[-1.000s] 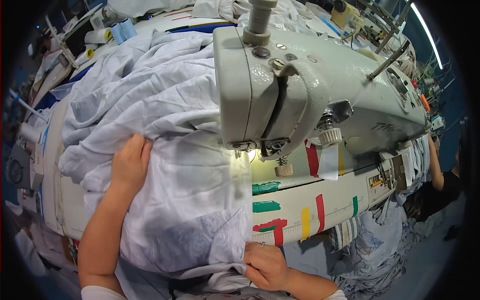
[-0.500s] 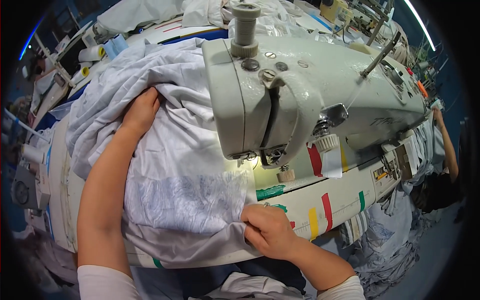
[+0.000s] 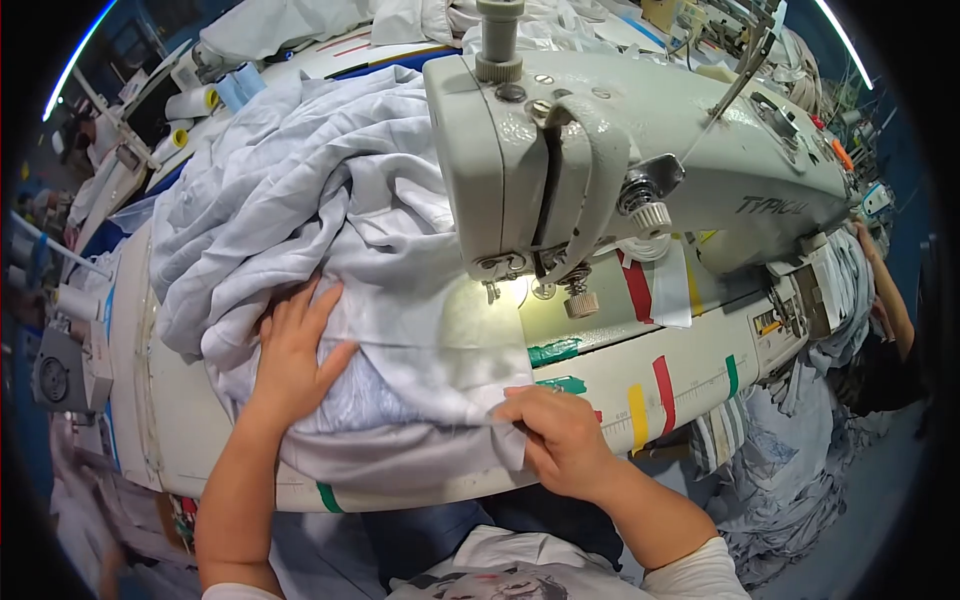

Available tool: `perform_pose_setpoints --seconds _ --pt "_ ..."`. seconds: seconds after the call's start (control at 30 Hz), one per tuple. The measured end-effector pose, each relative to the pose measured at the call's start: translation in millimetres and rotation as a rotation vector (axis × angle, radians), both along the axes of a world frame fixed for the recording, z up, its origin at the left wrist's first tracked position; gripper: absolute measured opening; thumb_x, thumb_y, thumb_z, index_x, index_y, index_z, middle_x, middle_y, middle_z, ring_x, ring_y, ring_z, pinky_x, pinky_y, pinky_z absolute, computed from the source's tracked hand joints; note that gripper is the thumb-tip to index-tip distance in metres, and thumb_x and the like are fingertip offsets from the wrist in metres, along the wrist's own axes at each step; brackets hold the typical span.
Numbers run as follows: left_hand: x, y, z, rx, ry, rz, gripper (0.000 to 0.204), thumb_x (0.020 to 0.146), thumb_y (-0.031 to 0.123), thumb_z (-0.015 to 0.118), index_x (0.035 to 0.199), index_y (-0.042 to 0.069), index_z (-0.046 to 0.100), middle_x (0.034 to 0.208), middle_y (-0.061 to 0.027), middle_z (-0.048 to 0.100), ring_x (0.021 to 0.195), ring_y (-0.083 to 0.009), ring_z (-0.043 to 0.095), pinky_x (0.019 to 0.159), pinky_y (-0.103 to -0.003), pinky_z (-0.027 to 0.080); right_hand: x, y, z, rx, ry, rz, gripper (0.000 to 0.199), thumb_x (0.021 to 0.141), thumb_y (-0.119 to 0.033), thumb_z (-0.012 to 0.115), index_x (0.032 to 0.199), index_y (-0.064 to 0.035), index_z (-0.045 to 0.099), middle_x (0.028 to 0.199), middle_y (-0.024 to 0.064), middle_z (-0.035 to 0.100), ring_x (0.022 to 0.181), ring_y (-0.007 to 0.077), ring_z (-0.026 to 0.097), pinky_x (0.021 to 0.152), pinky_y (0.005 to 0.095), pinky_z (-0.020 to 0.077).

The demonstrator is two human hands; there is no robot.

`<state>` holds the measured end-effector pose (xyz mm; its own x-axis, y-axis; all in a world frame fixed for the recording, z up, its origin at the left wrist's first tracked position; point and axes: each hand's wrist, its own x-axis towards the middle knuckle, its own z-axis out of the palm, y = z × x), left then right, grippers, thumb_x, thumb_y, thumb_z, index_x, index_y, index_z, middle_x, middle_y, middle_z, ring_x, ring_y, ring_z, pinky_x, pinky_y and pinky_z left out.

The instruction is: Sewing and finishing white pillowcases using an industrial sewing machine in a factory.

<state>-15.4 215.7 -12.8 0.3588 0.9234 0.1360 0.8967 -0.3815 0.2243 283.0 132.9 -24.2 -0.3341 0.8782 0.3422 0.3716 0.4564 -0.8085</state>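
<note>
Your right hand [image 3: 560,440] sits nearest you at the front edge of the worktop [image 3: 180,440], its grip pressed together, pinching the near hem of the pale grey-white fabric [image 3: 330,230] between thumb and fingers. Just to its right, strips of coloured tape [image 3: 650,400] in green, red and yellow mark the worktop's front face.

Your left hand [image 3: 295,350] lies a little farther in, flat on the fabric with its grip spread, fingers fanned and pointing away from you, palm pressing the cloth down. It holds nothing; it only bears on the cloth. The fabric runs from the hem under your right hand, across the worktop beneath your left palm, and on toward the needle area of the sewing machine [image 3: 620,150], where a small lamp lights a bright patch.

Beyond your left hand the fabric rises in a big rumpled heap that fills the left half of the worktop and leans against the machine's head. The machine is off-white, its arm stretching away to the right.

Farther back, rolls of pale material [image 3: 205,98] lie at the worktop's far left, and more white cloth is piled behind the machine. At the far right, another person's arm [image 3: 885,290] reaches over hanging cloth.
</note>
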Motion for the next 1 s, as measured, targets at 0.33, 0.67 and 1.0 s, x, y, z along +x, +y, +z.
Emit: perform_pose_setpoints --seconds 0.33,0.67,1.0 --pt "94 -11 55 -0.054 -0.185 -0.516 0.046 0.078 0.027 0.069 0.115 0.003 0.056 0.119 -0.0171 0.054 0.113 -0.0345 0.048 0.100 -0.048 0.033 3 9 -6 0.004 0.034 -0.046 0.030 0.061 0.011 0.053 0.088 -0.0018 0.056 0.081 0.0155 0.057 0.077 0.0377 0.057 0.071 0.0404 0.0490" --pt "112 -62 -16 -0.047 -0.364 -0.749 0.030 0.063 0.009 0.067 0.091 0.002 0.060 0.105 -0.0113 0.059 0.092 -0.0277 0.058 0.078 -0.040 0.048 17 -38 -22 0.245 -0.220 -0.172 0.034 0.057 0.006 0.062 0.089 -0.0051 0.066 0.097 0.0097 0.067 0.097 0.0273 0.064 0.091 0.0459 0.0471" --pt "119 -70 -28 0.111 -0.211 -0.729 0.035 0.066 0.009 0.064 0.100 0.000 0.062 0.102 -0.0102 0.059 0.086 -0.0230 0.059 0.070 -0.033 0.049 25 -45 -42 0.364 -0.214 -0.270 0.032 0.060 0.005 0.066 0.090 -0.0055 0.061 0.099 0.0117 0.063 0.090 0.0302 0.063 0.089 0.0475 0.0466"
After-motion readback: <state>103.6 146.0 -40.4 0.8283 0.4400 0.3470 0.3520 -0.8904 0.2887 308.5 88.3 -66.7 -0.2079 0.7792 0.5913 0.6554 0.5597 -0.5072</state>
